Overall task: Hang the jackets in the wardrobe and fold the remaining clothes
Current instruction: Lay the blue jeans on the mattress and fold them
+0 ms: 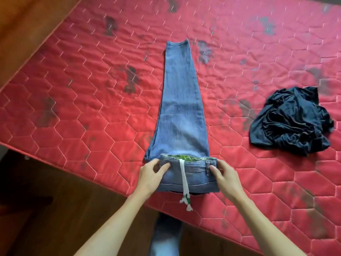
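Both arms are reaching forward, the left hand [153,172] and right hand [224,174] each curling its grip around the folded waist of jeans [180,108] lying lengthwise on a red mattress [83,100].

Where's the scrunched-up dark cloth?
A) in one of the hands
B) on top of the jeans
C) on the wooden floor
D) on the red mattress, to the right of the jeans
D: the crumpled dark garment lies on the red mattress, to the right of the jeans and apart from them.
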A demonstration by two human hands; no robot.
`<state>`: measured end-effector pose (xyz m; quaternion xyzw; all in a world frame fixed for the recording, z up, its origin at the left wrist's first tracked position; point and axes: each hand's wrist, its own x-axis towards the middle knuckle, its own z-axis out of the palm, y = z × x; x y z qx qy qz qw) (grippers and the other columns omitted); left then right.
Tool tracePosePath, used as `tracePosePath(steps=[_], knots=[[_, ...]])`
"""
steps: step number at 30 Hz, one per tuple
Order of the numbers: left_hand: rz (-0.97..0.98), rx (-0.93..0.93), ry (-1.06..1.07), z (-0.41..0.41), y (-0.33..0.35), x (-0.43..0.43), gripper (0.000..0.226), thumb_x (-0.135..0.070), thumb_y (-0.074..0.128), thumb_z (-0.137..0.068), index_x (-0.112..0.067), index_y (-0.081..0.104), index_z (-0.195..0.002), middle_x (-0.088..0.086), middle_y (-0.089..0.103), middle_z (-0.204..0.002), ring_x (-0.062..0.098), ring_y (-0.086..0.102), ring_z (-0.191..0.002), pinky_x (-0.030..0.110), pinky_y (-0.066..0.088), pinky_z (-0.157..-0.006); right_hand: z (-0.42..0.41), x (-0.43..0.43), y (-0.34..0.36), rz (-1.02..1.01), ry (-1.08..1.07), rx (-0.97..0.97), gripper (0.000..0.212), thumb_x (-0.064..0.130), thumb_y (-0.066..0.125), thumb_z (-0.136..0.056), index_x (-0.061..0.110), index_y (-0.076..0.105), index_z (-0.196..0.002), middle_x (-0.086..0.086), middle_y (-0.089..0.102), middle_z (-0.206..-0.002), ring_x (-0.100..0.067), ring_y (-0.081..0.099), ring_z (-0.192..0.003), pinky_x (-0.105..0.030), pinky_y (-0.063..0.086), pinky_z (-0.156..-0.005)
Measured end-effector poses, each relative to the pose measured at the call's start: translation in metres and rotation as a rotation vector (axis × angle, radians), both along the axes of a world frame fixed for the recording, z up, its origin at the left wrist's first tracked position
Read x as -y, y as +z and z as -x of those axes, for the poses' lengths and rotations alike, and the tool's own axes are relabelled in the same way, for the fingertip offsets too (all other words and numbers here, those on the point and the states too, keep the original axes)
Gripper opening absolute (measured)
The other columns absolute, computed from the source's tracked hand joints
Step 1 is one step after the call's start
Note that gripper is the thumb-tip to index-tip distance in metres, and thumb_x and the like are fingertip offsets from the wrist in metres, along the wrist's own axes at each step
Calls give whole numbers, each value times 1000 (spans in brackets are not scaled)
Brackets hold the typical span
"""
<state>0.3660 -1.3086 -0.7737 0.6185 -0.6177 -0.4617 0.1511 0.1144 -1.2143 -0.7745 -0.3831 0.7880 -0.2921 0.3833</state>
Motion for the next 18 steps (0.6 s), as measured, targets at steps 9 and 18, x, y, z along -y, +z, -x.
tracePosePath(steps=[9, 18], knots=[[-54, 42, 144, 26, -66, 78, 49, -41, 65, -94, -5, 50, -65, -5, 40, -49, 16, 37, -54, 36, 32, -58, -2, 87, -51, -12, -132, -55, 20, 16, 59, -98, 12, 68, -116, 7, 69, -100, -11, 59, -94, -16, 34, -76], [149, 164, 75, 41, -108, 94, 33, -43, 58, -96, -12, 57, -84, 7, 62, -80, 32, 60, -77, 42, 47, -70, -13, 111, -103, -59, -141, -288, 28, 27, 53, -101, 13, 57, -125, -8, 63, -118, -30, 59, -108, -43, 46, -82]])
